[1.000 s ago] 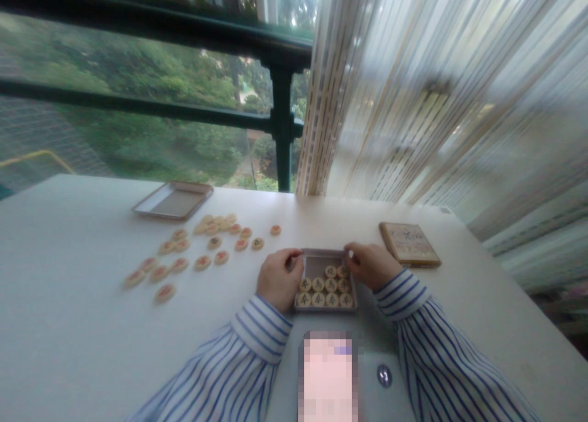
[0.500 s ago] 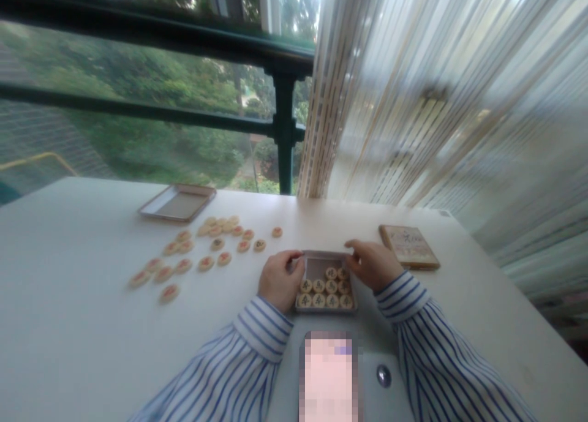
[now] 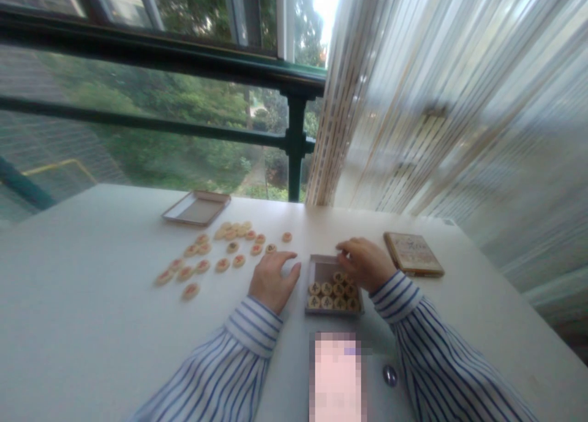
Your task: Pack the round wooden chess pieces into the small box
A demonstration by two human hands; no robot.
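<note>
A shallow grey box (image 3: pixel 316 261) in front of me holds rows of round wooden Chinese chess pieces (image 3: pixel 326 288) with dark characters. My right hand (image 3: pixel 367 263) is over the box's far right corner, hiding part of it and some pieces; its thumb and forefinger are slightly apart, and I see nothing between them. Left of the box, my left hand (image 3: pixel 274 280) is off its wall, with fingers and thumb spread and nothing held. Just beyond those fingers lies a dark-marked chess piece (image 3: pixel 271 248). Several red-marked pieces (image 3: pixel 223 264) lie scattered further left.
A shallow tray (image 3: pixel 198 209) lies at the back left of the white table (image 3: pixel 105 324). To the right is a flat printed box (image 3: pixel 414 253). Near me are a blurred-out phone (image 3: pixel 337 379) and a small shiny oval object (image 3: pixel 390 375). String curtains (image 3: pixel 390 103) hang behind.
My left hand has let go of the box's left wall and moved away leftward, its fingers opening. My right hand has shifted inward over the box's far right corner. The view has tilted slightly.
</note>
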